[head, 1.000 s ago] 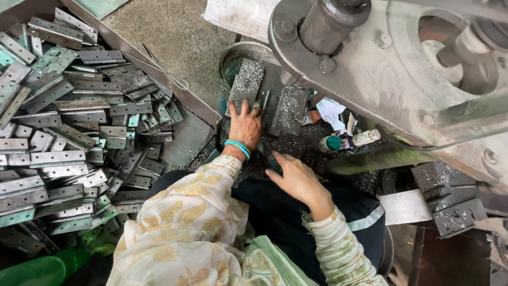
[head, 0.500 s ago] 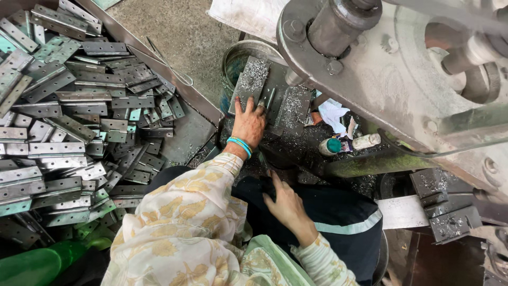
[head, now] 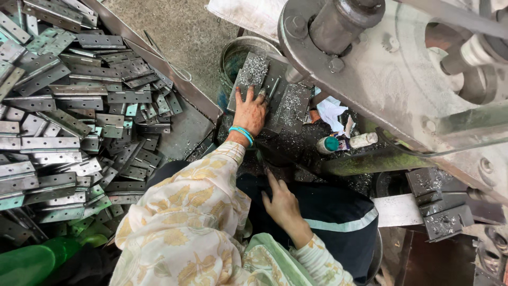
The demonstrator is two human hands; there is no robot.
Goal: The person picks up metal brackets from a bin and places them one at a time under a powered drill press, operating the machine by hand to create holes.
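Observation:
My left hand [head: 250, 112], with teal bangles at the wrist, lies flat with its fingers spread on grey metal plates [head: 254, 74] on the press bed, which is strewn with metal shavings. A narrow metal piece [head: 272, 90] sits right at its fingertips. My right hand [head: 283, 204] rests lower down on my dark trousers [head: 338, 212], fingers loosely extended, with nothing in it. The big grey press wheel [head: 381, 69] hangs above the bed.
A large pile of grey metal hinges [head: 69, 122] fills a tray on the left. A round bucket [head: 238, 55] stands behind the plates. A small teal-capped bottle [head: 346, 142] and a white rag [head: 333, 111] lie right of the bed. Dark metal blocks [head: 439, 206] sit at the right.
My right hand has drawn back from the press bed down onto my lap. My left hand has stayed on the plates.

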